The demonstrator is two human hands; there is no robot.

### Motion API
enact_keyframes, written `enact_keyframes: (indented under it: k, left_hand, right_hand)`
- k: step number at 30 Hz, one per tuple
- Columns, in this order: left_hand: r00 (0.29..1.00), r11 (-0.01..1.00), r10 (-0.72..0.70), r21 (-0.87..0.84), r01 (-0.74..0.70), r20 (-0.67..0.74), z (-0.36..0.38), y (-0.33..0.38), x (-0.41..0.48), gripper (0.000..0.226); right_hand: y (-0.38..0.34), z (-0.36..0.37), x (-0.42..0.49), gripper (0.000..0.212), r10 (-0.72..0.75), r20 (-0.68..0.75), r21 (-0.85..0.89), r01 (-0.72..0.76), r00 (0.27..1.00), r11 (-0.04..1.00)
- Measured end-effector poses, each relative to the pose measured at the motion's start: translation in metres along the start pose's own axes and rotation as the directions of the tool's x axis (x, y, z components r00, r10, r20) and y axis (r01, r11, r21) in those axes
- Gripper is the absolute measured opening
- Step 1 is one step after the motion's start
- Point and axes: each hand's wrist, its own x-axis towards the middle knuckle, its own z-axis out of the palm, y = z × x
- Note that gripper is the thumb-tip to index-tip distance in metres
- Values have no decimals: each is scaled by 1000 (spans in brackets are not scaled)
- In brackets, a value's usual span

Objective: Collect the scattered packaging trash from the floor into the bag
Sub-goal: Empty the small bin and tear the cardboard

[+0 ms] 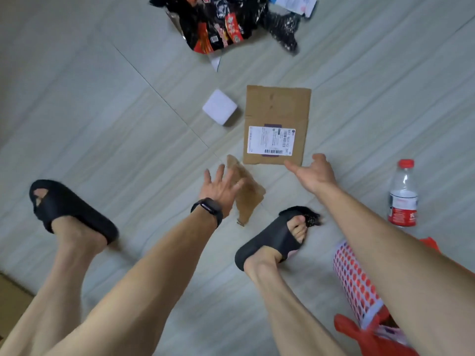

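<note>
A flat cardboard piece [276, 106] with a white shipping label lies on the floor ahead. My right hand [314, 173] hangs open just past its near right corner, holding nothing. My left hand [222, 187], fingers spread, hovers over a torn brown cardboard scrap [250, 199]. Left of the cardboard piece sits a white foam block [219, 106]. A black and red snack wrapper [218, 24] and black plastic [282, 29] lie farther off. At the lower right, a red bag [359, 335] holds a white sleeve with red dots [356, 281].
A water bottle [403, 195] with a red cap stands at the right. My feet in black slippers [69, 209] stand on the grey tiled floor [102, 111]. White paper packaging [295, 3] lies at the top edge. A small black scrap [312, 217] sits by my right toes.
</note>
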Motion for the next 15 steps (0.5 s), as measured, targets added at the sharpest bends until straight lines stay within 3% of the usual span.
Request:
enact_keyframes:
  k: [3,6,9,11,15]
  left_hand:
    - [991,974,122,200,-108,-56,16,3,40,91]
    - [973,940,195,308,-148,-127,27,10,59,75]
    - [969,909,223,381,-167,-108,34,13,61,62]
    - [971,910,220,379,-170,-93,37,7,61,59]
    - [976,943,213,272,-193,-43,32,-8,42,50]
  right_hand:
    - [-3,18,40,106,4,-37,14,-4,999,1000]
    - [0,34,69,112,40,-135,-34,-45,990,998]
    - [9,48,87,104,9,-181,-16,-13,983,1000]
    - [13,53,93,91,13,-177,41,-6,984,999]
    - [20,50,68,44,-49,-113,-94,38,992,995]
